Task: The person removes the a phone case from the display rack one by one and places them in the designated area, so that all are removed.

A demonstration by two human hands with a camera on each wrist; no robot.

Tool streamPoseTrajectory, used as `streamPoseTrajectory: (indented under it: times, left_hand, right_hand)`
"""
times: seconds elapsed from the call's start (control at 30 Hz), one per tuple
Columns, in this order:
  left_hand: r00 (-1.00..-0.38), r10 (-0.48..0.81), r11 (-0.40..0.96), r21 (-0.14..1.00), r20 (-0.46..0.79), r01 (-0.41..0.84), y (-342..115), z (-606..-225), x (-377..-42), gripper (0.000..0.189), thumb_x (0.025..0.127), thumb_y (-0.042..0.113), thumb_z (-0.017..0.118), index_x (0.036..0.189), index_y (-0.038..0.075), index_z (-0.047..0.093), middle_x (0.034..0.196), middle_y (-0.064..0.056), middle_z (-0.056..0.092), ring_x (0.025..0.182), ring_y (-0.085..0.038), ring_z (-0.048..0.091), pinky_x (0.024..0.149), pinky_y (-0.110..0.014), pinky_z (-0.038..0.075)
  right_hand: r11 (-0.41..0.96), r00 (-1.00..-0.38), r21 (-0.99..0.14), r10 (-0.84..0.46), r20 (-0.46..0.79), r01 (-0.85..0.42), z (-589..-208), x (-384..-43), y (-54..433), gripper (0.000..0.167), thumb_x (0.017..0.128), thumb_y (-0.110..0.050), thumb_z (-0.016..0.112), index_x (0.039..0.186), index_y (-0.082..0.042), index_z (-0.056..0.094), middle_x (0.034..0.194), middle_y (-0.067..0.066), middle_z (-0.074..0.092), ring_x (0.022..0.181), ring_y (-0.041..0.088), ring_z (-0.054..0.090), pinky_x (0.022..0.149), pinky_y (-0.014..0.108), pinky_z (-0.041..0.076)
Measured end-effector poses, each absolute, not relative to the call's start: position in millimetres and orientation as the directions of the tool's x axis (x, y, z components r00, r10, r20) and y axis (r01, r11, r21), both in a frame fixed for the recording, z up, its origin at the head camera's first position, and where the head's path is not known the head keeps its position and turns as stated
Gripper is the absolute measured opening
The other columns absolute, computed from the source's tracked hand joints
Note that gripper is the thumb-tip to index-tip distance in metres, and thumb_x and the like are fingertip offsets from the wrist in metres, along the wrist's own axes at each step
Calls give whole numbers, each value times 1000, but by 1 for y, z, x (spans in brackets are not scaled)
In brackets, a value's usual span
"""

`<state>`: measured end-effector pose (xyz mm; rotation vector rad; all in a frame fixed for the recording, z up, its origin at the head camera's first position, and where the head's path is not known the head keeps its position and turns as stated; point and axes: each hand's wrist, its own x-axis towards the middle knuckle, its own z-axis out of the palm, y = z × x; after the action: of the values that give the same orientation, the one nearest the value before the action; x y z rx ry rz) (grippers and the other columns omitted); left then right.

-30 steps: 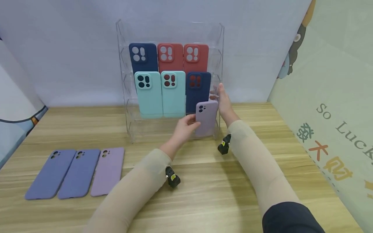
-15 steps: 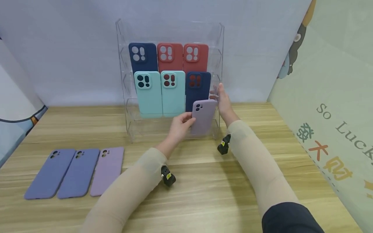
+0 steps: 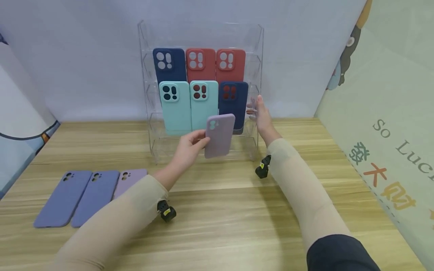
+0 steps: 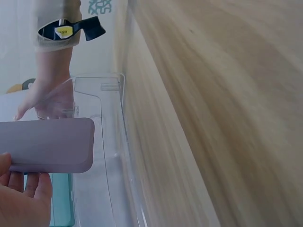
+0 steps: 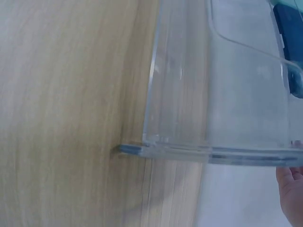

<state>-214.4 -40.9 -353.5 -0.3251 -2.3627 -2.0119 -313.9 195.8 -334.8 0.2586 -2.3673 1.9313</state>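
Note:
My left hand (image 3: 188, 150) pinches a light purple phone case (image 3: 219, 136) by its left edge, thumb in front and fingers behind. The case is upright and slightly tilted, in front of the lower part of a clear acrylic display rack (image 3: 258, 71). In the left wrist view the purple case (image 4: 52, 144) lies between thumb and fingers. At the rack's right side my right hand (image 3: 265, 122) holds the side panel, thumb pointing up and fingers partly seen through the clear plastic. The right wrist view shows only part of that hand (image 5: 291, 191), at the panel's edge.
The rack's upper row bears a navy case (image 3: 178, 69) and two red ones; below stand two mint cases (image 3: 176, 116) and a navy one (image 3: 239, 107). On the wooden table (image 3: 217, 218), two blue-violet cases (image 3: 64, 199) and a light purple one (image 3: 130, 180) lie at left.
My left hand has moved left with the purple case, away from the rack's lower right corner, uncovering more of the navy case behind. The right hand stays at the rack's side.

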Motion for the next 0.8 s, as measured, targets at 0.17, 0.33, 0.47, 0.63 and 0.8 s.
streamPoseTrajectory:
  times: [0.17,0.33,0.47,0.63,0.8]
  left_hand:
    - [-980,167,162,978,104,131,-55,-353,-201,27,93,9,57,117,-2,61,113,-17,62,104,-27,59,88,-36,51]
    - [-977,206,156,984,50,84,-75,-358,-188,29,93,9,57,120,-2,59,114,-17,61,105,-26,59,87,-33,51]
    - [-974,226,160,987,-9,28,-90,-363,-178,32,94,13,57,123,-2,56,117,-16,60,107,-26,58,87,-33,51]
    - [-971,217,161,985,-98,-63,-108,-365,-166,36,95,16,56,126,-3,53,120,-17,57,108,-23,57,87,-32,51]
    - [-960,213,140,978,-182,-154,-123,-366,-153,41,95,14,55,129,-8,48,117,-15,58,98,-14,60,85,-29,51]
  right_hand:
    - [185,-983,-967,-80,163,-175,-339,-317,197,68,101,-46,8,144,4,25,141,22,39,119,37,43,105,43,34]
    - [180,-983,-968,-82,162,-174,-338,-318,197,68,101,-45,8,145,4,24,140,22,39,118,37,43,105,43,34]
    - [178,-983,-968,-77,166,-178,-339,-318,197,67,101,-45,8,144,4,24,138,23,41,117,37,44,105,44,34]
    - [170,-981,-968,-83,173,-185,-341,-319,197,67,101,-44,9,144,5,25,139,24,40,118,38,43,105,45,33]
    - [172,-980,-966,-85,178,-191,-340,-319,196,67,101,-44,9,144,4,25,140,22,40,118,37,44,104,44,34]
